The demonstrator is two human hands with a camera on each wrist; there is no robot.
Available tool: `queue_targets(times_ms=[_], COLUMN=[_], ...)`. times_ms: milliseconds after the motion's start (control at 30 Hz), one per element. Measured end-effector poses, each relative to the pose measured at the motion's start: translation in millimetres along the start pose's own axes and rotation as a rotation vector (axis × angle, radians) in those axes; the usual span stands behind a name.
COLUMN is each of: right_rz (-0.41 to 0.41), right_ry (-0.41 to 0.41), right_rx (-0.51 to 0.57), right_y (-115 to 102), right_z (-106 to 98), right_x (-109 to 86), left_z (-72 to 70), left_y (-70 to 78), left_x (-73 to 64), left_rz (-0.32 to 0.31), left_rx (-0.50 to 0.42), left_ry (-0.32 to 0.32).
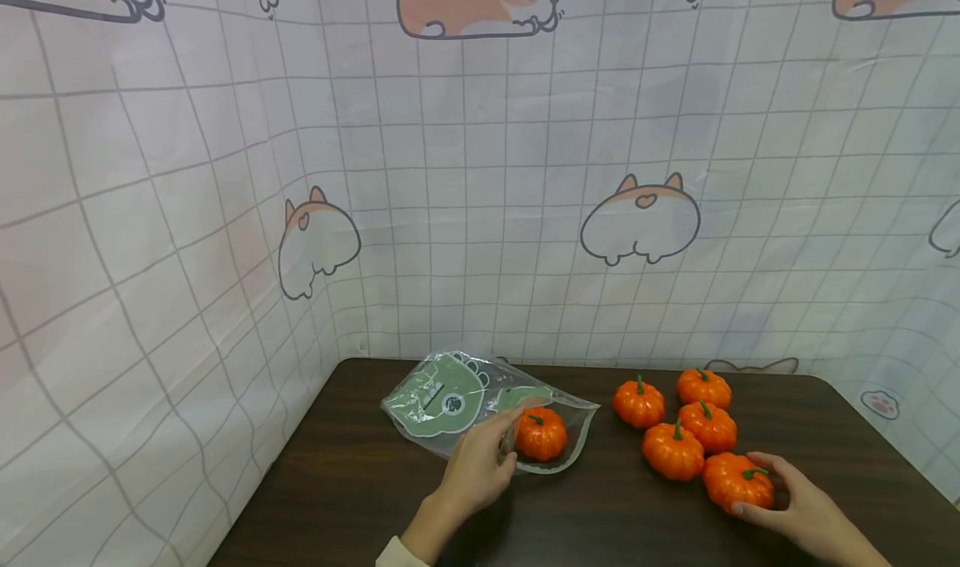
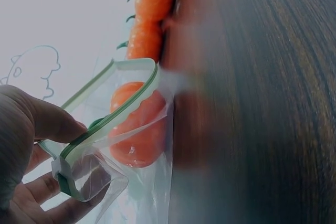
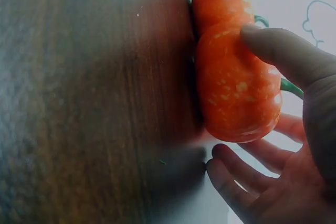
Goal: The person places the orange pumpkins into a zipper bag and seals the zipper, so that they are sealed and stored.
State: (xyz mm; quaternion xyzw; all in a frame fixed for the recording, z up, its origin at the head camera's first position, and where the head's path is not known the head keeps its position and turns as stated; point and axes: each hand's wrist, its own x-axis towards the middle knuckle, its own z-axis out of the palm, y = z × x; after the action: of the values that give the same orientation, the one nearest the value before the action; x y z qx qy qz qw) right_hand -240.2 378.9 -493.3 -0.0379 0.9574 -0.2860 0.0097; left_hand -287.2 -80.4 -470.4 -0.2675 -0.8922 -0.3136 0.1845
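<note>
My left hand (image 1: 480,459) pinches the open rim of a clear zip bag (image 2: 139,92) between thumb and fingers, close to its slider (image 2: 62,174). Inside the bag, near its mouth, sits a small orange pumpkin (image 1: 542,434) with a green stem. Over at the right, my right hand (image 1: 802,509) has its thumb and fingers around the nearest loose pumpkin (image 1: 738,482), which rests on the table. In the right wrist view the thumb lies on that pumpkin (image 3: 239,93), while the lower fingers (image 3: 244,169) are spread apart from it.
Several other small pumpkins (image 1: 673,450) cluster just behind and left of the held one, some touching. The bag bears a green bear print (image 1: 442,396) and lies near the back edge of the dark wooden table (image 1: 337,484). A patterned curtain (image 1: 480,217) hangs behind.
</note>
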Motion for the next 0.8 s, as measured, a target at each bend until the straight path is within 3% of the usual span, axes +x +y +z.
queue_targets(times_ms=[233, 800], right_rz=[0.0, -0.02], right_ry=[-0.03, 0.005], right_rx=[0.004, 0.003], right_y=[0.5, 0.0], right_z=[0.3, 3.1], right_x=[0.6, -0.5], left_z=[-2.3, -5.0], left_y=[-2.1, -6.5], left_x=[0.6, 0.3], left_rz=[-0.008, -0.04], left_rx=[-0.018, -0.028], left_ry=[0.004, -0.033])
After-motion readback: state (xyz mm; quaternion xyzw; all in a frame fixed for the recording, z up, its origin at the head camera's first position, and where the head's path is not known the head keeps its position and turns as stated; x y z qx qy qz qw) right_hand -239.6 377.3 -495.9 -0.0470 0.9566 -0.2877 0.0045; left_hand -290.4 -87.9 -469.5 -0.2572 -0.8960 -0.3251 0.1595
